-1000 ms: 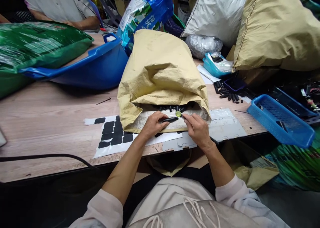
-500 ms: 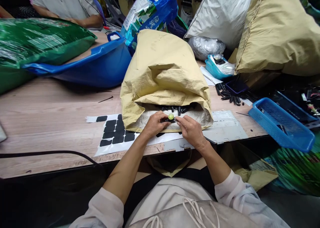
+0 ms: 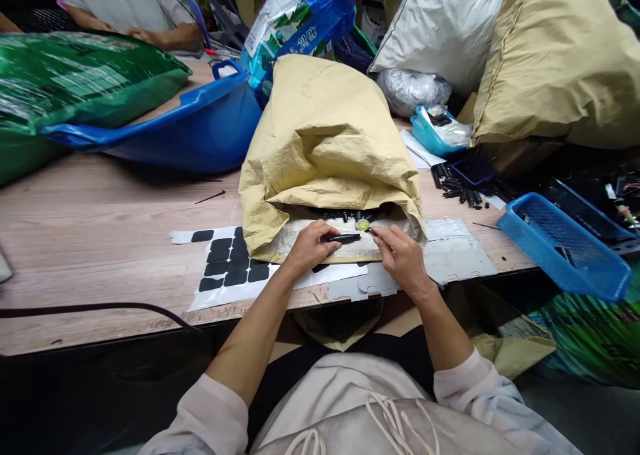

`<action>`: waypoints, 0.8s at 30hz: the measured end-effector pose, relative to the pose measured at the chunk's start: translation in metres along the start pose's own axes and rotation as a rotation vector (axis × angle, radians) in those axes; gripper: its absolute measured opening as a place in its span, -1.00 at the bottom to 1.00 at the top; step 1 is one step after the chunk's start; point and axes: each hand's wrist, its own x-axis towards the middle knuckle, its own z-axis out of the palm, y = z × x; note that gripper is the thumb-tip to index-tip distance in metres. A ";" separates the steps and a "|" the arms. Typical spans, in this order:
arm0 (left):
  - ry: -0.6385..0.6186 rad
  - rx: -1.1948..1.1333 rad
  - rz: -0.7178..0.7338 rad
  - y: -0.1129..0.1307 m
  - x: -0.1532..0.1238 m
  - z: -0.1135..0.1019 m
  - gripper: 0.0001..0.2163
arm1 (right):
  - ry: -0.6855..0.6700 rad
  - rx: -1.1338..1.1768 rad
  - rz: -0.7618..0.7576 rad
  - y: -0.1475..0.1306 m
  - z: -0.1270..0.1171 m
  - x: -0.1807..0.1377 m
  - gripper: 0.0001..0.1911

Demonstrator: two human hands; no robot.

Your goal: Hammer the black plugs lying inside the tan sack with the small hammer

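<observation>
Small black parts [image 3: 350, 214] (half under the sack [image 3: 320, 135]) too small to identify.

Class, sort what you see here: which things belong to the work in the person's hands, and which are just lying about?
In use: black rod in left hand; green disc pinched by right hand; tan sack with black pieces at its mouth.
Lying about: sheet of black pads; blue tub; blue basket; green bag.

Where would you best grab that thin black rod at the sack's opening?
The black rod lies level, its left end in the left hand. I'd pinch the bare right half from above, squeezing across its thin width.
</observation>
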 end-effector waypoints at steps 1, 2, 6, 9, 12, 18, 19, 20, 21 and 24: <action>0.000 0.010 -0.001 0.001 0.000 0.000 -0.86 | 0.005 -0.035 -0.011 0.005 -0.002 -0.002 -0.67; 0.001 0.021 0.000 0.002 0.000 0.001 -0.86 | 0.007 -0.075 -0.026 0.010 -0.003 -0.004 -0.69; 0.004 0.073 0.017 0.002 0.001 0.003 -0.88 | -0.004 -0.221 -0.076 0.026 0.001 -0.014 -0.75; -0.003 0.086 0.021 0.001 0.000 0.003 -0.89 | -0.003 -0.258 -0.070 0.029 0.007 -0.018 -0.77; -0.017 0.072 0.032 0.001 0.001 0.002 -0.89 | -0.016 -0.271 -0.049 0.028 0.010 -0.019 -0.76; -0.067 -0.059 -0.031 0.026 -0.016 -0.010 -0.85 | -0.046 -0.282 -0.032 0.026 0.009 -0.018 -0.75; -0.112 -0.098 -0.042 0.035 -0.025 -0.012 -0.86 | -0.049 -0.280 -0.030 0.026 0.008 -0.018 -0.75; -0.180 -0.143 -0.047 0.044 -0.036 -0.013 -0.86 | -0.051 -0.278 -0.027 0.025 0.008 -0.018 -0.75; -0.271 -0.192 -0.048 0.053 -0.048 -0.014 -0.88 | -0.054 -0.275 -0.023 0.025 0.008 -0.019 -0.75; -0.608 -0.286 -0.062 0.067 -0.089 -0.008 -0.88 | -0.064 -0.274 -0.013 0.024 0.008 -0.019 -0.74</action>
